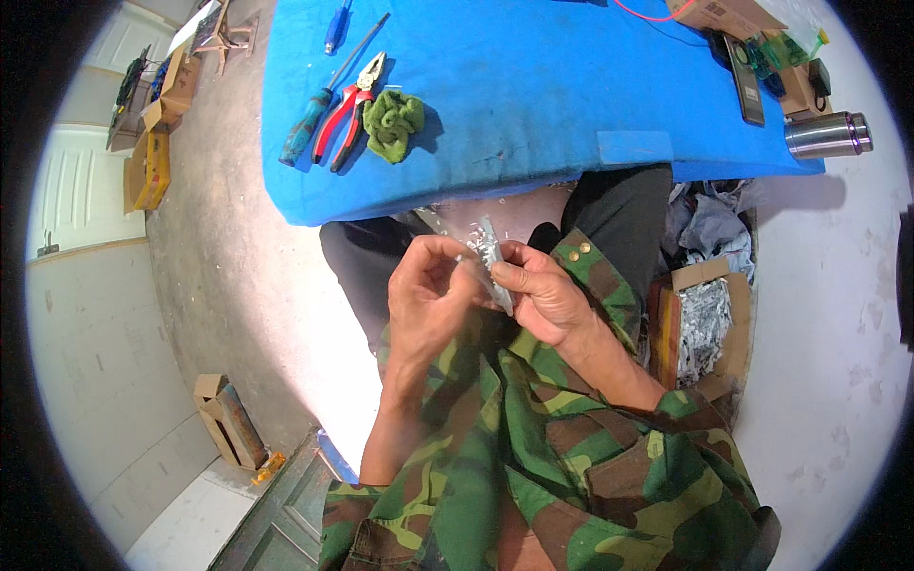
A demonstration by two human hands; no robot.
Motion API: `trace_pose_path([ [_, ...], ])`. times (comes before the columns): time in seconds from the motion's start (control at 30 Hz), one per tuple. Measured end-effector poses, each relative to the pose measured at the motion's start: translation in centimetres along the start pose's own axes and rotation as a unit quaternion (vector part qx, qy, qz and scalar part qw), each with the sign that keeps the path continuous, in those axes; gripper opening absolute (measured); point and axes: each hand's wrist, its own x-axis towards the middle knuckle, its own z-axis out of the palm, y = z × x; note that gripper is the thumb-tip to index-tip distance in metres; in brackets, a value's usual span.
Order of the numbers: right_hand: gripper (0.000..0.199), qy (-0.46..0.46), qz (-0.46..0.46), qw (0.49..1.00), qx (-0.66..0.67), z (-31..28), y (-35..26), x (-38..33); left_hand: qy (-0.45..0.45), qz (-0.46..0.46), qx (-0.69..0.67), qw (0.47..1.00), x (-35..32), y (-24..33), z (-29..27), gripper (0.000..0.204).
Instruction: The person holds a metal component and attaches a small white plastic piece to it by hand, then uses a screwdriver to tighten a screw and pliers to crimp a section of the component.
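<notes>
Two forearms (609, 362) converge — right grip (543, 293) pinching a grey strip (492, 247), left grip (430, 297) curled beside it, hold unclear.

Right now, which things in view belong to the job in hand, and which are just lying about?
Part of the work:
pale strip, held in the right hand, with the left hand at it
small white bits along the strip
possibly the open box of silvery pieces

Lying about, apparently:
red-handled pliers
teal-handled screwdriver
green cloth
steel flask
</notes>
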Motion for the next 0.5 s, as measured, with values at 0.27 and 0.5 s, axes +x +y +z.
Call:
trace_pose_path([
  [0.27,0.029,0.012,-0.027,0.999,0.016,-0.71,0.73,0.4,0.013,0.014,0.061,0.998,0.03,-0.15,0.16,0.012],
  [0.5,0.03,-0.023,0.001,0.999,-0.027,-0.76,0.13,0.48,-0.013,-0.031,-0.008,0.999,0.51,-0.75,-0.64,0.015],
])
